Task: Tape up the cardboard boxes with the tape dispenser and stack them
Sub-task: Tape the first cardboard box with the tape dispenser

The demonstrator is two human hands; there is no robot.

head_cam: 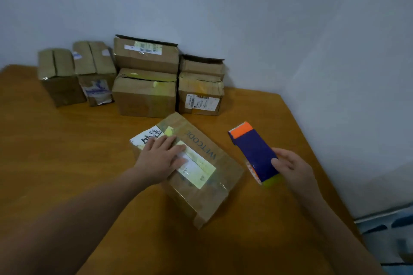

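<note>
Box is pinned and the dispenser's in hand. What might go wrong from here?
1. The left hand lies flat on the box, likely where tape would run; the dispenser in the right hand might catch fingers.
2. Only that flat hand steadies the box, so it may slide on the table when tape is pulled.
3. The rear stacks look uneven; another box on top might tip.

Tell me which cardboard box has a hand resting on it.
The WETCODE box, lying alone in front; the left hand rests flat on its top. The other boxes stand grouped by the wall, untouched.
</note>
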